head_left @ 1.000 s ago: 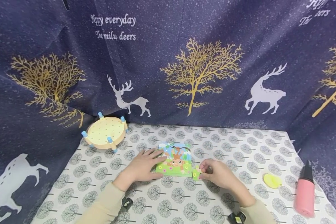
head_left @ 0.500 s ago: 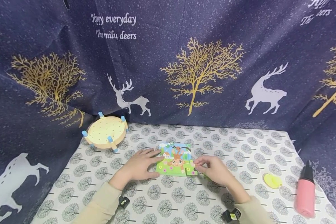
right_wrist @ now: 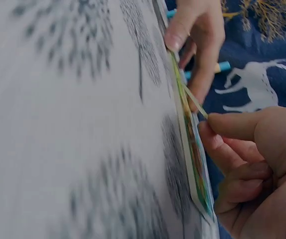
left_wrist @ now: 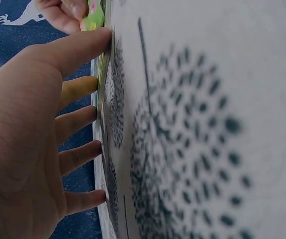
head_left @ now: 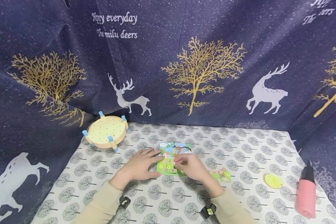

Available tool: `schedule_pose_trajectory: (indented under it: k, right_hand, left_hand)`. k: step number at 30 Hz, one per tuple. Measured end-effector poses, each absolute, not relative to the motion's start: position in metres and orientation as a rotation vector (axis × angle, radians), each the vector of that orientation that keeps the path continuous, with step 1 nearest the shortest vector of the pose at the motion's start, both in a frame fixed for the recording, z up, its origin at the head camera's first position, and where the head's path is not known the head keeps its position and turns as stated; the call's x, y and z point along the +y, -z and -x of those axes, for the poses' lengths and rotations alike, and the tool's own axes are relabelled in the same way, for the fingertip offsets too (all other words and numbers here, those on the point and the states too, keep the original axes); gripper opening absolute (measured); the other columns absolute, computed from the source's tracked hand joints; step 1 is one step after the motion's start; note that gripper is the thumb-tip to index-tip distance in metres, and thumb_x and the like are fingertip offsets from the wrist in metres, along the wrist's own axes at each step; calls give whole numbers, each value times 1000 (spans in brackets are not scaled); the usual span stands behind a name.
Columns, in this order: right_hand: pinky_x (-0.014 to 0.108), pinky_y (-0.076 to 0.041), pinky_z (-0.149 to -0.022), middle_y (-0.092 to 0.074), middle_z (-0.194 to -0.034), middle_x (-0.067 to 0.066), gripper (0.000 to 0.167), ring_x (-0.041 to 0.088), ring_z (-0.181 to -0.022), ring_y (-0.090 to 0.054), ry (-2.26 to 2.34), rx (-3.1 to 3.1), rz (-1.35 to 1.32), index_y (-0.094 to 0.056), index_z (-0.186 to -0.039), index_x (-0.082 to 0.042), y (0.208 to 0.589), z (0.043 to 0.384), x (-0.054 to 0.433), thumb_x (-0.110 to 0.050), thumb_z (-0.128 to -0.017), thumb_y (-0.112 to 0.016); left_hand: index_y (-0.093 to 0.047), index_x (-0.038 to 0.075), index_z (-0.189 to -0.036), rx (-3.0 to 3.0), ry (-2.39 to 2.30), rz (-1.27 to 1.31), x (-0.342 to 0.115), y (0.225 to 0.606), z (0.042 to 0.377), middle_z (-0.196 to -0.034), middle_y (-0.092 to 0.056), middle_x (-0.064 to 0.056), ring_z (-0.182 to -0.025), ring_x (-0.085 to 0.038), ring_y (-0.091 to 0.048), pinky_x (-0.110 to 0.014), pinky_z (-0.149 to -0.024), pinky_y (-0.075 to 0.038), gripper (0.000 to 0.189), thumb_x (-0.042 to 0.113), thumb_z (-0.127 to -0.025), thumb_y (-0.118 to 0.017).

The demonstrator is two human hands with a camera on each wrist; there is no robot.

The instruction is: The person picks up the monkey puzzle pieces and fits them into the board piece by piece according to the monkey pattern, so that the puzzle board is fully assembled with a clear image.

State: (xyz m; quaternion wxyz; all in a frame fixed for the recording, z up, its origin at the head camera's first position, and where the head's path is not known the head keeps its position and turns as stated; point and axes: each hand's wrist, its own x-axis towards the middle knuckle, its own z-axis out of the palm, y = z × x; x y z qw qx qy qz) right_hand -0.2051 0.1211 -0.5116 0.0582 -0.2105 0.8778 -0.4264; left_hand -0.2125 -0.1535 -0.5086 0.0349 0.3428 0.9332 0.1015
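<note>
Tree-print cloth (head_left: 156, 203), left hand (head_left: 138, 165) spread, right hand (head_left: 193, 168) pinching puzzle piece (head_left: 171, 168), slanting down toward left hand

Puzzle (head_left: 170, 148) before you on the table (head_left: 148, 191);
your left hand (head_left: 138, 165) is at its left edge, your right hand (head_left: 193, 168) over its right part, a piece (right_wrist: 195, 101) between; loose pieces (head_left: 226, 176) lie right; farther right, the small round thing (head_left: 273, 181), then the bottle (head_left: 305, 197); the stool (head_left: 107, 129) stands back left, the curtain (head_left: 218, 115) behind.
</note>
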Motion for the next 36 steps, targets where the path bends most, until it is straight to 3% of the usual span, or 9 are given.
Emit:
schedule_pose_trajectory:
  k: [6, 13, 23, 30, 36]
  right_hand:
    - [33, -59, -75, -74, -87, -10, 8, 7, -80, -68, 1192, 2735, 577, -79, -102, -15, 515, 208, 102, -18, -95, -76]
    - [37, -59, -76, -75, -90, -6, 10, 10, -82, -68, 1057, 2811, 570, -79, -102, -15, 509, 208, 91, -20, -94, -77]
    - [29, -53, -68, -69, -84, -13, 8, 5, -74, -60, 1002, 2802, 597, -79, -101, -17, 506, 209, 90, -20, -94, -76]
    - [25, -44, -45, -73, -89, -7, 12, 7, -53, -53, 1107, 2786, 593, -79, -107, -14, 502, 211, 115, -16, -96, -73]
    - [24, -42, -46, -71, -91, -9, 15, 8, -51, -46, 1139, 2802, 496, -78, -109, -12, 499, 210, 150, -15, -95, -76]
  left_hand:
    - [-54, 27, -154, 2870, -326, -1045, -153, 509, 213, -166, -37, -1, -150, -38, -34, -70, -117, -26, 73, 64, -92, -66]
    - [-54, 27, -153, 2871, -348, -1040, -152, 511, 213, -166, -36, -1, -150, -38, -34, -71, -117, -26, 72, 64, -93, -65]
    - [-54, 28, -153, 2873, -371, -1025, -151, 512, 213, -166, -37, 0, -150, -38, -34, -72, -116, -25, 72, 63, -92, -67]
    - [-53, 29, -154, 2879, -332, -1031, -149, 511, 213, -166, -37, -1, -150, -37, -34, -72, -115, -28, 72, 66, -93, -63]
    - [-54, 31, -153, 2872, -331, -1025, -147, 511, 212, -165, -38, -3, -149, -36, -35, -72, -113, -30, 68, 66, -95, -61]
